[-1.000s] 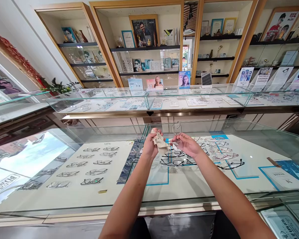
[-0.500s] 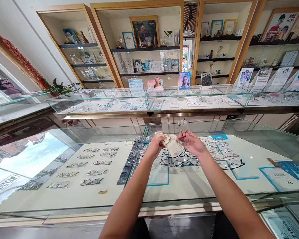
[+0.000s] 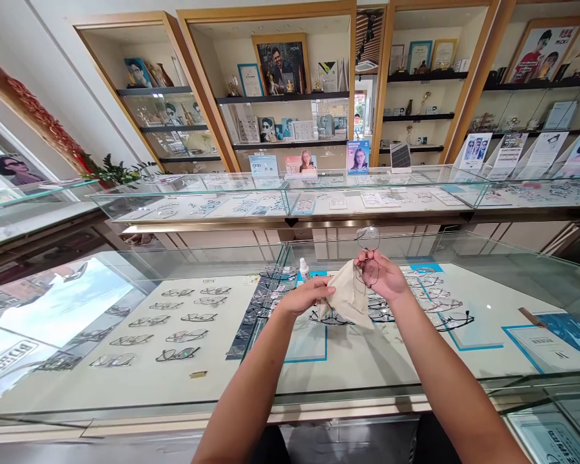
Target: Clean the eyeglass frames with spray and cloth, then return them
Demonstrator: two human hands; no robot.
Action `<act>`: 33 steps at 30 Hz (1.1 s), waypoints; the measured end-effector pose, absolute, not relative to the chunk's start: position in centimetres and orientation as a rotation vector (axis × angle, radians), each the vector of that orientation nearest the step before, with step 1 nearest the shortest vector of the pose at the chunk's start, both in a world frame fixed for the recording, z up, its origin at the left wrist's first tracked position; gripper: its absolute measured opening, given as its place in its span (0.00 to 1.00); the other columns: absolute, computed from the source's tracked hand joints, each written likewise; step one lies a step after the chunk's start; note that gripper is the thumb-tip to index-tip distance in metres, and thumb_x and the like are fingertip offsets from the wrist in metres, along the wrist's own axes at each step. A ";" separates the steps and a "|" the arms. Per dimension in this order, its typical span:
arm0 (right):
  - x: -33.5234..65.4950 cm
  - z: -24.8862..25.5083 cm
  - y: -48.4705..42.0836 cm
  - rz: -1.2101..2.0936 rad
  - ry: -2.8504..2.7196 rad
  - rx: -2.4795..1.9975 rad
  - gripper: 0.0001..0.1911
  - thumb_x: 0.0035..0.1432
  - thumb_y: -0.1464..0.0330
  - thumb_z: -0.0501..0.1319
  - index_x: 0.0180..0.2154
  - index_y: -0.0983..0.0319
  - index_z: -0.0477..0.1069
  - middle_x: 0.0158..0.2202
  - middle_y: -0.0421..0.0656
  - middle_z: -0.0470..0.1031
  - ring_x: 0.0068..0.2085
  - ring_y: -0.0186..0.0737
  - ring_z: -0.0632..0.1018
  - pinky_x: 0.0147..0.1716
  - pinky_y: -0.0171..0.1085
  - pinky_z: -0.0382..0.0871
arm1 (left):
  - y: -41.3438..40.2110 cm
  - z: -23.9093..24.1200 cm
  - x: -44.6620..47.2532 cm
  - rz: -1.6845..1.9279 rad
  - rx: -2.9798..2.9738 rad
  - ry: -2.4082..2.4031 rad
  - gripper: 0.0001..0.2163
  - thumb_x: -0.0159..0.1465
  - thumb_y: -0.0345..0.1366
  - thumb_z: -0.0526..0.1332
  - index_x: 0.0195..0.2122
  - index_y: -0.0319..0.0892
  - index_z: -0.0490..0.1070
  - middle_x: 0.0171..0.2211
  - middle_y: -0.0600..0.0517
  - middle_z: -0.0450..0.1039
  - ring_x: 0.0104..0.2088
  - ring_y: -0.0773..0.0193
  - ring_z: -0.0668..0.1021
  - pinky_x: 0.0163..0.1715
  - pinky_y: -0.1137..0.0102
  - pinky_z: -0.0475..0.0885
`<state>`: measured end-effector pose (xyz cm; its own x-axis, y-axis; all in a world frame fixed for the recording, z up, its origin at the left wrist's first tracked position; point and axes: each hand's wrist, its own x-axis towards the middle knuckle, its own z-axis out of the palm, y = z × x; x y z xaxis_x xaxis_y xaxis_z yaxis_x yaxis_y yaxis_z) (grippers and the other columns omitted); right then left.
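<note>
My left hand (image 3: pixel 308 295) grips a cream cleaning cloth (image 3: pixel 348 293) between thumb and fingers, and the cloth hangs spread out to its right. My right hand (image 3: pixel 384 274) pinches a pair of thin-rimmed eyeglasses (image 3: pixel 368 238), held upright with one round lens above the fingers and the other below. The cloth's upper right corner reaches the glasses and my right fingertips; whether it is pinched there I cannot tell. Behind my left hand stands a small white bottle (image 3: pixel 304 269). Under both hands, dark-framed glasses (image 3: pixel 336 318) lie in the display case, partly hidden by the cloth.
The glass display case (image 3: pixel 357 380) spans the front. Rows of eyeglasses (image 3: pixel 181 335) lie on its left, more frames (image 3: pixel 435 293) on its right. A small gold tag (image 3: pixel 198 374) lies near the front. Beyond is a second glass counter (image 3: pixel 386 187) with standing cards, then wall shelves (image 3: pixel 283 96).
The bunched cloth now hangs open. My left hand has moved slightly down, and my right hand with the glasses slightly right and up. The white bottle has come into sight.
</note>
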<state>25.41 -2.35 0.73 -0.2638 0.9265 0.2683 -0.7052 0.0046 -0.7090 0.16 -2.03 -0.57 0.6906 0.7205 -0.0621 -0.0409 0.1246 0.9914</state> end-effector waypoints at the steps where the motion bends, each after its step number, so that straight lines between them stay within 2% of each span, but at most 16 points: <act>1: 25.2 0.8 -2.4 1.618 -0.928 -0.341 0.13 0.52 0.59 0.80 0.32 0.55 0.80 0.38 0.40 0.82 0.42 0.42 0.82 0.46 0.41 0.78 | -2.1 -0.6 0.2 0.641 1.329 0.629 0.23 0.55 0.55 0.77 0.37 0.38 0.82 0.30 0.49 0.78 0.28 0.64 0.74 0.29 0.71 0.65; 3: 24.9 0.9 -2.5 1.631 -0.955 -0.360 0.14 0.51 0.58 0.81 0.32 0.55 0.81 0.37 0.40 0.83 0.42 0.41 0.82 0.48 0.41 0.77 | -2.3 -0.6 0.4 0.705 1.316 0.617 0.24 0.56 0.57 0.78 0.38 0.39 0.83 0.30 0.49 0.78 0.29 0.64 0.75 0.30 0.72 0.67; 6: 24.5 1.0 -2.6 1.625 -0.992 -0.402 0.15 0.50 0.57 0.82 0.32 0.56 0.82 0.37 0.41 0.83 0.43 0.42 0.82 0.51 0.41 0.76 | -2.5 -0.3 0.8 0.831 1.294 0.599 0.24 0.56 0.52 0.80 0.45 0.40 0.83 0.37 0.48 0.82 0.36 0.61 0.79 0.37 0.71 0.71; 9: 24.3 0.9 -2.5 1.575 -1.023 -0.470 0.17 0.51 0.55 0.82 0.32 0.57 0.81 0.38 0.43 0.84 0.45 0.43 0.82 0.51 0.43 0.76 | -2.4 0.0 1.2 0.981 1.266 0.617 0.24 0.55 0.51 0.80 0.47 0.41 0.84 0.40 0.48 0.82 0.38 0.61 0.79 0.40 0.70 0.72; 16: 23.4 0.7 -2.5 1.471 -1.033 -0.606 0.18 0.49 0.53 0.82 0.32 0.57 0.82 0.39 0.43 0.86 0.42 0.41 0.80 0.40 0.37 0.73 | -2.4 -0.2 1.9 1.035 1.370 0.618 0.20 0.58 0.51 0.79 0.43 0.41 0.85 0.40 0.48 0.82 0.39 0.60 0.79 0.42 0.68 0.73; 19: 22.8 0.7 -2.7 1.486 -1.015 -0.656 0.20 0.47 0.52 0.83 0.30 0.57 0.81 0.39 0.43 0.86 0.37 0.39 0.79 0.32 0.35 0.70 | -2.5 -0.8 2.5 1.047 1.408 0.618 0.19 0.59 0.50 0.79 0.41 0.40 0.84 0.39 0.49 0.81 0.38 0.61 0.79 0.40 0.68 0.73; 22: 22.3 0.6 -2.9 1.531 -0.999 -0.700 0.22 0.45 0.51 0.83 0.31 0.57 0.82 0.40 0.42 0.86 0.33 0.37 0.77 0.28 0.34 0.67 | -2.5 -1.3 3.2 1.155 1.379 0.620 0.19 0.58 0.49 0.79 0.40 0.42 0.79 0.38 0.50 0.81 0.37 0.62 0.80 0.40 0.69 0.75; 26: 22.1 0.5 -3.0 1.537 -0.992 -0.698 0.22 0.43 0.51 0.84 0.31 0.58 0.82 0.39 0.42 0.84 0.32 0.35 0.76 0.28 0.34 0.67 | -2.8 -1.4 4.0 1.213 1.205 0.573 0.27 0.56 0.46 0.82 0.45 0.48 0.66 0.40 0.52 0.83 0.35 0.64 0.83 0.39 0.67 0.79; 28: 22.1 0.4 -2.9 1.538 -0.984 -0.687 0.22 0.43 0.52 0.84 0.30 0.58 0.81 0.38 0.42 0.84 0.31 0.35 0.75 0.28 0.34 0.66 | -3.0 -1.4 4.3 1.178 1.150 0.581 0.30 0.55 0.46 0.82 0.47 0.48 0.64 0.38 0.53 0.84 0.33 0.62 0.84 0.38 0.66 0.80; 33: 22.1 0.4 -3.0 1.551 -0.959 -0.681 0.22 0.43 0.53 0.84 0.29 0.58 0.80 0.35 0.40 0.82 0.28 0.33 0.72 0.25 0.33 0.62 | -3.2 -1.6 4.6 1.068 1.099 0.623 0.30 0.54 0.49 0.82 0.51 0.41 0.74 0.32 0.50 0.84 0.29 0.62 0.83 0.34 0.68 0.77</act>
<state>22.12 -2.97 0.36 -0.1996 0.9768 0.0775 -0.5057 -0.0349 -0.8620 4.60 -3.18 -1.57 0.3949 0.9143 0.0897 -0.3722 0.0700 0.9255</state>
